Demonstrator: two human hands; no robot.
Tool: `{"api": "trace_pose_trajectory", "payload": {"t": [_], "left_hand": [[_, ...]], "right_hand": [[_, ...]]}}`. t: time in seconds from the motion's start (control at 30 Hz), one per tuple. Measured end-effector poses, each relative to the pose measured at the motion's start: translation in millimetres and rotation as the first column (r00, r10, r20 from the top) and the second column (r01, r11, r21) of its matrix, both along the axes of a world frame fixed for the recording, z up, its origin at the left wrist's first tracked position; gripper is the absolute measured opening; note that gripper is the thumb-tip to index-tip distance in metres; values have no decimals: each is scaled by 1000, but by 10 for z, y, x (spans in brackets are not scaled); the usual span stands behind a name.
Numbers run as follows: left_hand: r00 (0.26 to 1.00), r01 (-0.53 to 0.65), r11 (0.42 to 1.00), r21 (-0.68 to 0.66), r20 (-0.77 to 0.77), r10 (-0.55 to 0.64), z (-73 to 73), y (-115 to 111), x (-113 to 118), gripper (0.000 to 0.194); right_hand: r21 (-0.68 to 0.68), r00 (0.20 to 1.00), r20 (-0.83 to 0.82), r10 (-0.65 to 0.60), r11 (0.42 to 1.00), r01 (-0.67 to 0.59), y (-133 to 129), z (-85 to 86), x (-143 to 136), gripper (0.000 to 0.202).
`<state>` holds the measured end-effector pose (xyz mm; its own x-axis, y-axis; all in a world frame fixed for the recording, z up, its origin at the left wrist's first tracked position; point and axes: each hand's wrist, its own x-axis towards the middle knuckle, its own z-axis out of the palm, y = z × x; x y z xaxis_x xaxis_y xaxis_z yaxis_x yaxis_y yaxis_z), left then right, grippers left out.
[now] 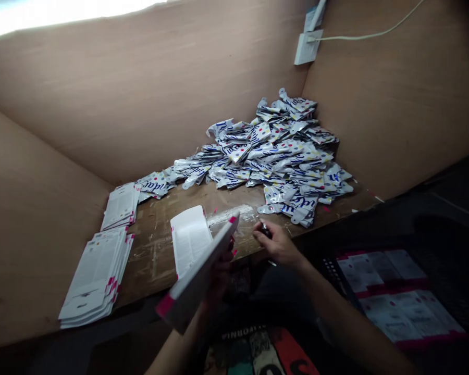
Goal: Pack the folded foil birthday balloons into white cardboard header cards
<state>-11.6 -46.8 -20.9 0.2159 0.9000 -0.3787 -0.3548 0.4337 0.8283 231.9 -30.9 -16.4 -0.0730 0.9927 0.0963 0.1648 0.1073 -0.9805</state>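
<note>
My left hand (218, 276), partly in shadow, grips a long white carton (195, 281) with pink ends, tilted up in front of my chest. To its right, my right hand (282, 247) is closed round a small dark object (264, 229) whose kind I cannot make out. Behind the held carton, a flat white carton (191, 237) with pink tabs lies on the brown tabletop (152, 250). Whitish smears (238, 212) mark the surface close to my right hand.
Printed white sachets (273, 151) form a large heap against the back walls. Stacks of flat cartons (96, 276) stand at the left. Below right, a dark crate (359, 297) holds several white-and-pink cartons (398, 307). A socket (308, 47) with a cable hangs in the far corner.
</note>
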Motion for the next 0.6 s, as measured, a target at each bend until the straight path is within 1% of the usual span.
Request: {"api": "trace_pose_trajectory", "payload": {"t": [0.03, 0.07, 0.1, 0.13, 0.17, 0.2, 0.27, 0.33, 0.4, 0.43, 0.47, 0.5, 0.57, 0.6], "left_hand": [[997, -7, 999, -44, 76, 10, -14, -42, 11, 27], [982, -8, 994, -111, 184, 29, -32, -88, 19, 26], [950, -4, 981, -191, 307, 63, -52, -132, 23, 26], [901, -1, 964, -265, 419, 116, -70, -172, 24, 27], [848, 5, 946, -325, 502, 169, -85, -206, 23, 29], [808, 8, 932, -362, 551, 207, -93, -233, 22, 32], [766, 13, 920, -392, 595, 242, -90, -268, 22, 38], [752, 20, 919, -393, 612, 245, -62, -289, 29, 41], [744, 32, 921, -387, 625, 237, -17, -299, 33, 42], [742, 32, 923, -384, 628, 236, 10, -299, 31, 42], [737, 18, 926, -376, 631, 242, 39, -293, 25, 42], [731, -11, 931, -366, 632, 257, 71, -280, 15, 44], [709, -97, 932, -350, 632, 312, 137, -239, -14, 49], [694, -134, 927, -351, 634, 341, 168, -217, -29, 53]], "right_hand": [[44, 998, 53, 15, 999, -17, 18, -1, -96, 30], [90, 996, 89, 22, 995, -30, 34, 1, -183, 31], [130, 994, 106, 19, 991, -33, 48, 4, -258, 32], [157, 994, 109, 16, 987, -33, 61, 8, -318, 33], [167, 994, 105, 16, 985, -33, 73, 13, -363, 33], [163, 995, 95, 20, 986, -35, 87, 17, -395, 34], [126, 997, 57, 46, 991, -52, 119, 35, -422, 34], [87, 995, 6, 97, 991, -97, 143, 80, -408, 34], [74, 987, -38, 158, 985, -155, 125, 172, -355, 33], [71, 975, -52, 218, 974, -214, 91, 235, -318, 33], [67, 949, -55, 311, 949, -308, 40, 304, -276, 33], [58, 900, -49, 433, 901, -430, -23, 374, -234, 33], [27, 748, -24, 663, 749, -662, -154, 488, -166, 33], [8, 686, -8, 728, 686, -728, -201, 520, -147, 32]]}}
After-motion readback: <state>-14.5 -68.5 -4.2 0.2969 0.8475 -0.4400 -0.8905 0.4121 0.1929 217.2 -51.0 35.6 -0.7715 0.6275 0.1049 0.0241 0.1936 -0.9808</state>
